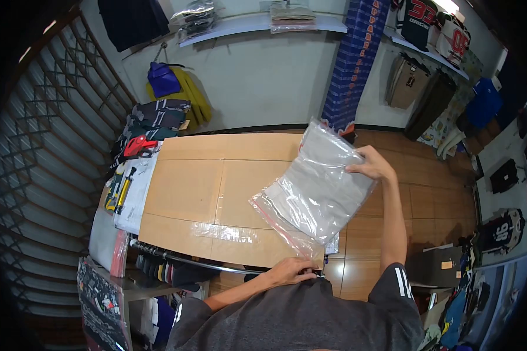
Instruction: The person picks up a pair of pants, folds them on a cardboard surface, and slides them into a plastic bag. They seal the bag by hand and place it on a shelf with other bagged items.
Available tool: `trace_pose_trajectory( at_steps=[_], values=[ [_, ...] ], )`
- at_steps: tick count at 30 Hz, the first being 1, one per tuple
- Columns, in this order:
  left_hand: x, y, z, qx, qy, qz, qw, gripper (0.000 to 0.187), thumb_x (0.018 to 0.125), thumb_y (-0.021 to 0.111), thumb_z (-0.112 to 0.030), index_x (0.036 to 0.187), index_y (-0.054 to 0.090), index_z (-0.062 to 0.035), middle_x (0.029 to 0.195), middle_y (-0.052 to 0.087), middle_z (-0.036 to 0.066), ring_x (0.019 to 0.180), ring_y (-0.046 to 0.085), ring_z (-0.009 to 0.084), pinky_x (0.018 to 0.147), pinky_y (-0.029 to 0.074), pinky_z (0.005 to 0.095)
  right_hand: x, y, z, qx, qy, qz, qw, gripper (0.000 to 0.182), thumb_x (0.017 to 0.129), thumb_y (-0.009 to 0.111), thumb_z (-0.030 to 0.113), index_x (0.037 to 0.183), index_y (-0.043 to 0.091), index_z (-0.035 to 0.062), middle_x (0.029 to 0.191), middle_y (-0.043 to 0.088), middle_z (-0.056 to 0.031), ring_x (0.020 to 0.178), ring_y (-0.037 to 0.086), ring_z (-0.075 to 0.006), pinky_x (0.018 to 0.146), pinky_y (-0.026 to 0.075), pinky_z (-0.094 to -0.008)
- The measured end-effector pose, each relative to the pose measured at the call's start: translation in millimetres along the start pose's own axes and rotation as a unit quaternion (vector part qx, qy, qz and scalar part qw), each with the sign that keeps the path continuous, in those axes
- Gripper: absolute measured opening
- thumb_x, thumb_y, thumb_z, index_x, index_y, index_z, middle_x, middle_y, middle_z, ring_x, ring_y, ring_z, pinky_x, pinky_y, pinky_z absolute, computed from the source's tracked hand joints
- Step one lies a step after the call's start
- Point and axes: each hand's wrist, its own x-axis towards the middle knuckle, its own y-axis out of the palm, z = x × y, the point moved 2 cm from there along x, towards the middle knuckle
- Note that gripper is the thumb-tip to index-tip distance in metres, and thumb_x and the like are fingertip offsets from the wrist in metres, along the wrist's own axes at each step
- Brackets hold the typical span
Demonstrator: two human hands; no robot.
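A clear plastic bag (322,181) with a folded light grey garment inside lies tilted over the right end of a cardboard sheet (184,187). My right hand (372,164) grips the bag's upper right edge, thumb on top. Near the front edge of the cardboard, my left hand (293,271) is closed at the bag's lower corner, close to its reddish seal strip. What the left fingers hold, if anything, is too small to make out.
Left of the cardboard are a red tool (139,146), a yellow-black cutter (125,190), white sheets and folded dark clothes (158,117). A metal rail with hanging clothes runs below the front edge. A wall shelf (263,26) holds bagged garments.
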Motion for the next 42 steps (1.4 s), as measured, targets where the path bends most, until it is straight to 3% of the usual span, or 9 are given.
trace_pose_trajectory(
  at_steps=[3,6,9,10,13,27,34,38,42],
  values=[
    [-11.8,-1.6,2.5,-0.007,-0.048,-0.028,0.998,0.033,0.096,0.077,-0.028,0.12,0.072,-0.0063,0.1,0.075,0.013,0.088,0.074,0.0311,0.08,0.06,0.0399,43.9,35.6,-25.0,-0.179,0.045,-0.056,0.981,0.046,0.077,0.086,0.025,0.113,0.075,-0.0009,0.099,0.078,-0.0137,0.099,0.073,-0.028,0.094,0.053,-0.0462],
    [-22.8,-8.3,-0.5,-0.009,-0.064,-0.091,0.994,0.029,0.098,0.075,-0.028,0.117,0.073,-0.0059,0.097,0.076,0.013,0.086,0.075,0.0308,0.078,0.06,0.0406,69.4,78.7,-33.2,-0.304,0.105,-0.139,0.937,0.059,0.08,0.083,0.023,0.132,0.066,0.0009,0.128,0.069,-0.0219,0.131,0.058,-0.0391,0.11,0.037,-0.0663],
    [-34.0,-18.3,-3.5,-0.012,-0.13,-0.1,0.986,0.035,0.099,0.072,-0.036,0.119,0.074,-0.0074,0.095,0.078,0.014,0.081,0.075,0.0314,0.076,0.058,0.0406,69.0,137.5,-47.3,-0.354,0.065,-0.322,0.875,0.073,0.084,0.078,0.025,0.149,0.051,0.0046,0.156,0.044,-0.0268,0.15,0.035,-0.0446,0.114,0.02,-0.0782],
    [-37.9,-18.7,-3.3,-0.027,-0.106,-0.131,0.985,0.034,0.102,0.069,-0.035,0.118,0.075,-0.0068,0.093,0.078,0.014,0.079,0.075,0.0303,0.077,0.058,0.0396,64.1,151.3,-41.8,-0.326,0.115,-0.243,0.907,0.078,0.089,0.074,0.031,0.155,0.043,0.0035,0.166,0.027,-0.0295,0.152,0.022,-0.054,0.114,0.016,-0.0802],
    [-47.9,-23.3,0.5,-0.11,-0.167,-0.057,0.978,0.034,0.104,0.065,-0.035,0.119,0.077,-0.0061,0.088,0.078,0.013,0.079,0.076,0.0291,0.078,0.058,0.0375,53.2,200.1,-40.4,-0.232,0.162,-0.222,0.933,0.075,0.093,0.069,0.038,0.156,0.043,0.0051,0.165,0.03,-0.0289,0.153,0.021,-0.054,0.115,0.012,-0.0809],
    [-63.5,-41.5,-5.0,-0.145,-0.189,0.023,0.971,0.039,0.108,0.059,-0.032,0.126,0.074,-0.0018,0.105,0.08,0.017,0.097,0.077,0.025,0.088,0.058,0.0354,41.7,266.7,11.3,-0.121,-0.046,-0.072,0.989,0.07,0.093,0.07,0.038,0.156,0.049,0.0154,0.167,0.034,-0.0223,0.156,0.022,-0.0494,0.121,0.012,-0.0743],
    [-83.4,-72.5,-12.6,-0.149,-0.205,0.02,0.967,0.037,0.107,0.06,-0.029,0.128,0.072,-0.0017,0.105,0.08,0.016,0.095,0.077,0.0236,0.088,0.058,0.0337,-31.7,223.6,-8.0,-0.148,0.181,-0.382,0.894,0.079,0.089,0.075,0.031,0.156,0.042,0.0055,0.159,0.035,-0.0345,0.149,0.031,-0.0529,0.118,0.021,-0.0701],
    [-99.2,-77.4,-0.2,-0.146,-0.183,0.032,0.972,0.037,0.107,0.061,-0.032,0.131,0.073,-0.0072,0.095,0.08,0.012,0.089,0.075,0.0205,0.085,0.057,0.0348,-42.4,236.6,-24.0,-0.036,0.193,-0.336,0.921,0.082,0.092,0.071,0.03,0.159,0.034,-0.0001,0.159,0.03,-0.0415,0.15,0.026,-0.0562,0.122,0.018,-0.0678],
    [-116.9,-98.2,-2.9,-0.128,-0.167,0.069,0.975,0.039,0.107,0.062,-0.034,0.135,0.07,-0.0079,0.099,0.079,0.016,0.092,0.076,0.024,0.086,0.057,0.0368,-37.1,247.5,-20.5,-0.147,0.217,-0.326,0.908,0.082,0.091,0.073,0.031,0.158,0.036,0.0011,0.158,0.03,-0.0411,0.149,0.026,-0.0592,0.123,0.016,-0.0687]
  ],
)
